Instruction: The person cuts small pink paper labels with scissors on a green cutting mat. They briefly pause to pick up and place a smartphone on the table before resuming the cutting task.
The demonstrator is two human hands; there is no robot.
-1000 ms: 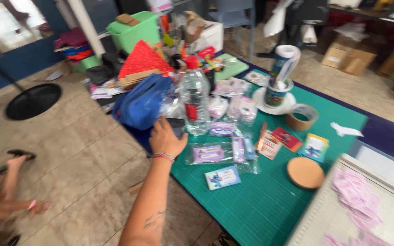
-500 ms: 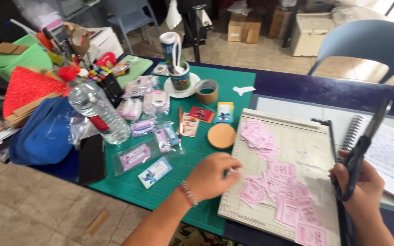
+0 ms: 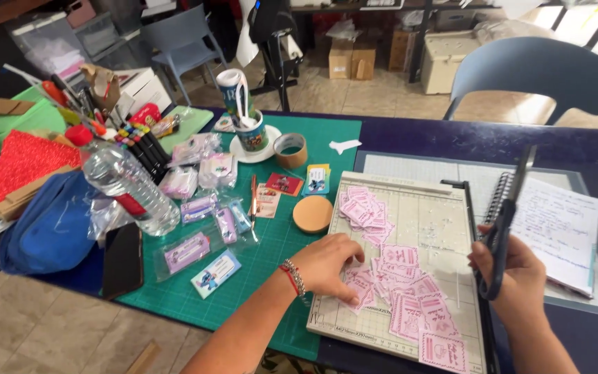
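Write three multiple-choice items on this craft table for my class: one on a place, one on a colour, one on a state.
1. Where does the left hand rest?
A on the pink paper slips
B on the water bottle
C on the notebook

2. What colour is the cutting mat?
A red
B green
C yellow

3. How is the cutter's blade arm?
A lowered flat
B lifted off
C raised

Key: 1 A, its fingers lie on the pink paper slips on the paper cutter. 2 B, it shows green. 3 C, the right hand holds it up.
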